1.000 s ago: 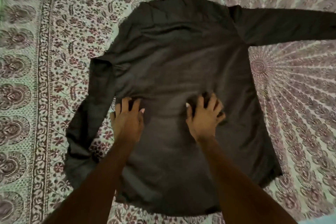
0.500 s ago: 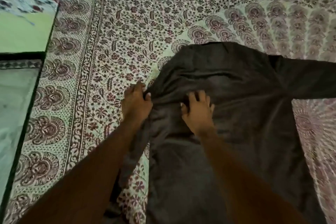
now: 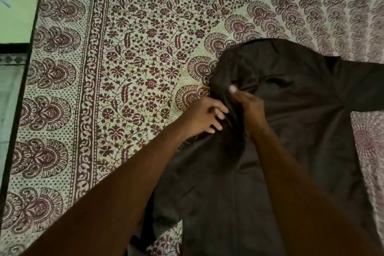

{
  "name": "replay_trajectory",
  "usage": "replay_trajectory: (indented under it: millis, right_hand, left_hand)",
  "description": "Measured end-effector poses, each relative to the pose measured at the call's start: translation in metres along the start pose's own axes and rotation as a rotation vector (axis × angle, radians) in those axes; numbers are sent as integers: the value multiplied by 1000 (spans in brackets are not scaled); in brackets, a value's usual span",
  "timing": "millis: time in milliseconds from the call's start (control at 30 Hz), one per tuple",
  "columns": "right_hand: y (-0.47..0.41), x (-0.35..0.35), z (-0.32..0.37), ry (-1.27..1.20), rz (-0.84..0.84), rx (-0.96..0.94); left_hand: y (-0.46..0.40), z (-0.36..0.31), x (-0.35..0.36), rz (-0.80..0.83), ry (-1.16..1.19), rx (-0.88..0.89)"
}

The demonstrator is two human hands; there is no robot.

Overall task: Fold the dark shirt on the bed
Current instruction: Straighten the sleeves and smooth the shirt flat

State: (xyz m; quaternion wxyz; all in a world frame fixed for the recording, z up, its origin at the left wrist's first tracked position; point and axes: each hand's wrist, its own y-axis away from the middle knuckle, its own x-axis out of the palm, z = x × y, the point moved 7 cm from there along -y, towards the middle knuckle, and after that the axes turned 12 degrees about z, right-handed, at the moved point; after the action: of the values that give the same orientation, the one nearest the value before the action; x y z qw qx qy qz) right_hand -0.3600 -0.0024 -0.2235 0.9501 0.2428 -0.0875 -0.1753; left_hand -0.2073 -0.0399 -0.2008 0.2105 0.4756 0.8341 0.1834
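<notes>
Patterned bedspread [image 3: 128, 72] carries the dark shirt [image 3: 291, 122], lying from 6 to 3 o'clock. Left hand [image 3: 204, 115] and right hand [image 3: 248, 108] both grasp its bunched 9 o'clock shoulder; uneven pulling could crease the fold, and the far sleeve [image 3: 365, 87] may drag askew.

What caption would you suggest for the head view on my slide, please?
Both hands, left and right, gather the dark shirt at its left shoulder on the patterned bedspread.

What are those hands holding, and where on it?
Both the left hand and right hand grip the shirt at its bunched left shoulder.
</notes>
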Motion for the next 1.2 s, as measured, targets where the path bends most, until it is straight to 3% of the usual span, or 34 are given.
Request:
replay_trajectory:
  millis: [67, 133, 267, 367, 467, 567, 633, 733, 833, 900, 1067, 1133, 1200]
  right_hand:
    - [-4, 1, -1, 111, -52, -51]
    - [-5, 2, -4, 89, -68, -45]
    - [-3, 4, -10, -30, -109, -20]
    - [-3, 4, -10, -114, -131, -39]
    - [0, 4, -7, -195, -133, -46]
    - [-1, 1, -16, -158, -92, 16]
    - [-2, -8, -18, -29, -106, 29]
    - [-12, 6, -10, 173, -27, -24]
    - [-18, 31, -5, 621, -17, -36]
    - [-12, 42, -8, 878, -47, 108]
    - [-1, 67, 0, 1209, -99, 218]
    - [2, 76, 7, 1370, -139, 123]
    - [4, 88, 16, 1483, -125, -88]
  left_hand:
    - [8, 8, -21, -356, -147, 28]
    - [15, 23, -29, -518, -323, -54]
    - [9, 39, -14, -258, -86, -127]
    - [13, 35, -3, -187, -269, -116]
    - [30, 37, -18, -340, -162, -97]
    - [56, 47, -51, -623, -70, -130]
    - [66, 52, -69, -722, -125, -154]
    - [74, 63, -104, -720, -272, -299]
    - [85, 68, -135, -727, -531, -392]
    - [89, 72, -148, -723, -596, -422]
    - [90, 56, -183, -788, -638, -502]
    - [87, 54, -189, -768, -575, -461]
    - [77, 59, -188, -639, -347, -364]
